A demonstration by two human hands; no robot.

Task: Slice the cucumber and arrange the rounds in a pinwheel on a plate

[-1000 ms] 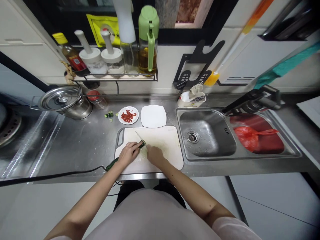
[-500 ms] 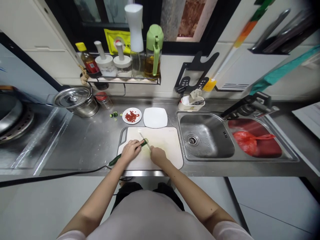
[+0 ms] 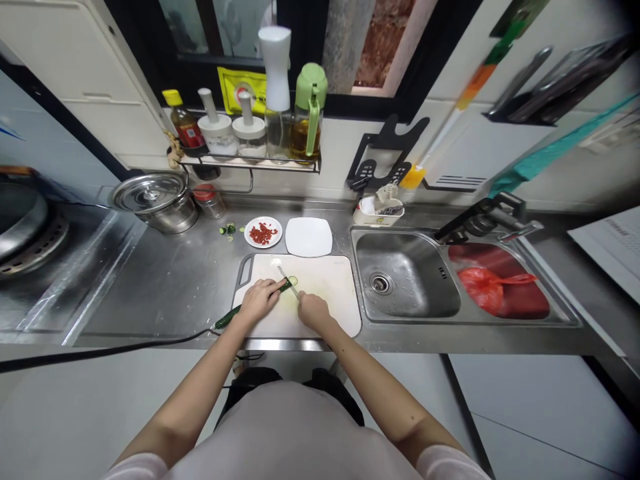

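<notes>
On the white cutting board [image 3: 330,307], my left hand [image 3: 259,299] is closed over a dark green cucumber [image 3: 227,317]. Its tail end sticks out past my wrist over the board's left edge, and its cut end shows beyond my fingertips. My right hand [image 3: 314,312] grips the handle of a knife [image 3: 283,273], which my fingers hide. The blade slants up and left across the cucumber's cut end. A pale green slice [image 3: 293,281] lies against the right side of the blade.
Behind the board stand a plate of chopped red pieces [image 3: 277,235] and a white square plate [image 3: 309,237]. Green cucumber scraps [image 3: 230,229] lie left of them. A steel sink [image 3: 410,287] is on the right; a lidded pot [image 3: 175,217] stands at the back left.
The knife blade has shifted slightly on the cucumber, and a slice now shows to the right of it. Both hands keep their hold. The whole view has tilted a little.
</notes>
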